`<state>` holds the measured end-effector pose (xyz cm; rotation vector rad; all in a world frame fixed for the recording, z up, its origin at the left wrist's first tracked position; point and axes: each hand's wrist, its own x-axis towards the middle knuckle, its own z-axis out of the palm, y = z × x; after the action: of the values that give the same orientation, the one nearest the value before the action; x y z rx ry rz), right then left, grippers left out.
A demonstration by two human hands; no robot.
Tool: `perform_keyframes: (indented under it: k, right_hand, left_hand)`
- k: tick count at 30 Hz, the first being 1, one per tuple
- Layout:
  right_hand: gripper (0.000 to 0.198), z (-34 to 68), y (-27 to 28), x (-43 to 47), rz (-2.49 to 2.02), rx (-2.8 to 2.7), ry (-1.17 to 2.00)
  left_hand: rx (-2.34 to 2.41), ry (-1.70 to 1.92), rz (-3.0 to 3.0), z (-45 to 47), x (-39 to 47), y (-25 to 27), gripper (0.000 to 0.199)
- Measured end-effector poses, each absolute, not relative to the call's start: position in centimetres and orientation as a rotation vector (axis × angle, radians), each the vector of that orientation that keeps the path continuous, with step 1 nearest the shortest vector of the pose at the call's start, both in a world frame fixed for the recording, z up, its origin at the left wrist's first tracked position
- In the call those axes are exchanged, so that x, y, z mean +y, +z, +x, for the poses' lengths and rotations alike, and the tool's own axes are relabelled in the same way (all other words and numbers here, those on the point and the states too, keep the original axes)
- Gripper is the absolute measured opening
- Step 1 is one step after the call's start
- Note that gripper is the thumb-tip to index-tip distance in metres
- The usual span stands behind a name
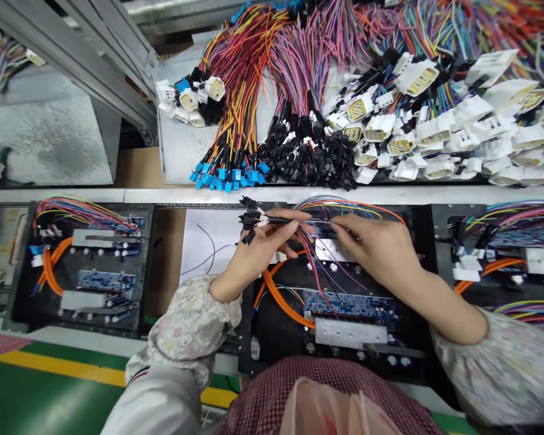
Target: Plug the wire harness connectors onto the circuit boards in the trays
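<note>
Head view, left hand point(258, 251) grip pinching black connectors point(250, 219), right hand point(376, 248) seemingly on wires point(320, 238)

The right hand point(381, 251) covers part of the board point(349, 305) and hides its own fingertips behind the wires point(317, 241). The left hand point(258, 251) conceals where the black plugs point(250, 219) join their leads. The right-hand tray point(503, 254) is cut off by the frame edge. Connector markings are too small to read.

Left hand point(258, 244) pinched shut, wrist bent inward; right hand point(376, 244) palm down, fingertips closed, forearm angled back.
</note>
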<state>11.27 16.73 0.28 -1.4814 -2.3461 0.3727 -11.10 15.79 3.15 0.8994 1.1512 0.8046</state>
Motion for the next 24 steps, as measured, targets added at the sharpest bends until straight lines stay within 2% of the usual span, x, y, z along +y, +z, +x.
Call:
perform_keyframes:
  k: [24]
  right_hand:
    - [0.027, 11.53, 0.66, 16.99, -1.438, -2.356, 0.535]
  left_hand:
    - [1.169, 0.844, 0.944, -10.92, 15.57, 3.25, 0.025]
